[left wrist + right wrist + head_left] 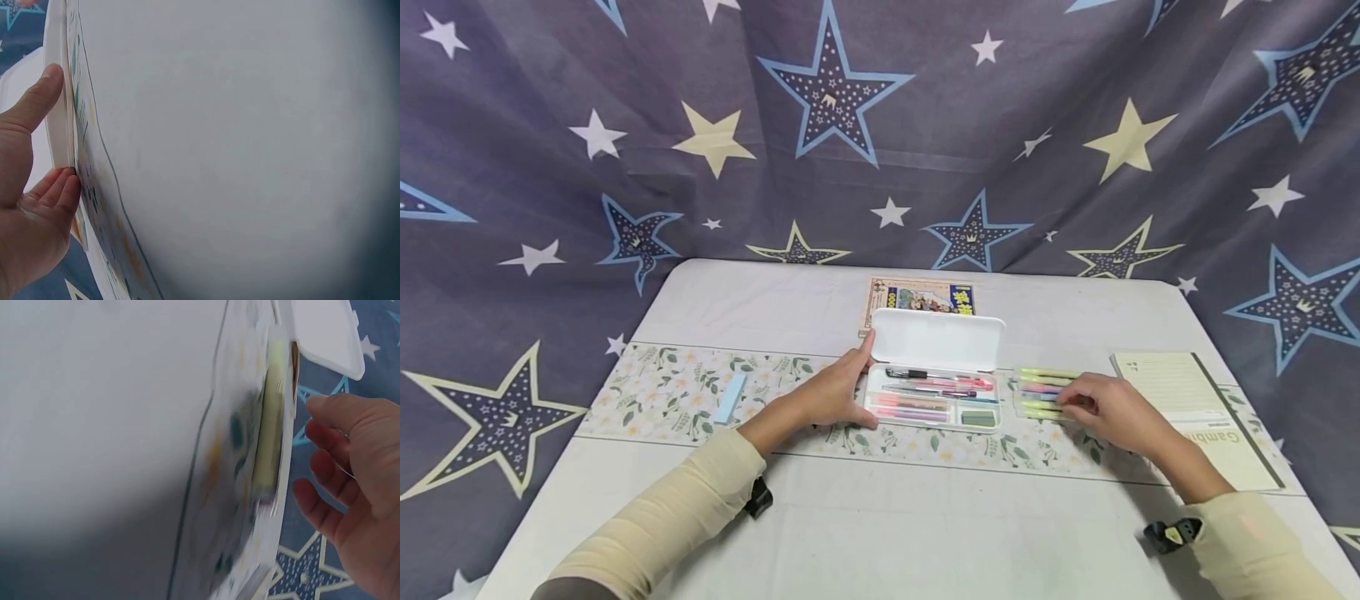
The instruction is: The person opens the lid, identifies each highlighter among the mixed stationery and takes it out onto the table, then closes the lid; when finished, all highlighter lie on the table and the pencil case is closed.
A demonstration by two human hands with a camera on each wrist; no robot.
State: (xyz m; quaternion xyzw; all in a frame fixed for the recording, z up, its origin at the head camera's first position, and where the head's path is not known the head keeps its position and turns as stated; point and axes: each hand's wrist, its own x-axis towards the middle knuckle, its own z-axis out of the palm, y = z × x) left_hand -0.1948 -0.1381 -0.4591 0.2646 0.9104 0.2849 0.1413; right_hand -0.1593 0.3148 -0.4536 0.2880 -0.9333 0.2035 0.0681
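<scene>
A white pencil case (936, 425) lies with its lid (937, 340) raised, holding several pens (925, 382) and a small green block (977, 417). My left hand (838, 387) holds its left end, thumb at the front corner and fingers towards the back. In the left wrist view, the thumb and fingertips of this hand (37, 169) meet the case's side. Right of the case is a clear pack of highlighters (1036, 390). Over the pack's right end is my right hand (1108, 412), its fingers bent. In the right wrist view, this hand (356, 469) appears apart from the highlighters (269, 431).
A light blue strip (730, 397) lies left on the floral band (647, 383). Behind the raised lid is a colourful boxed item (925, 293). A notebook (1195, 408) lies to the right, near the right forearm. A star-patterned cloth (880, 179) hangs behind the table.
</scene>
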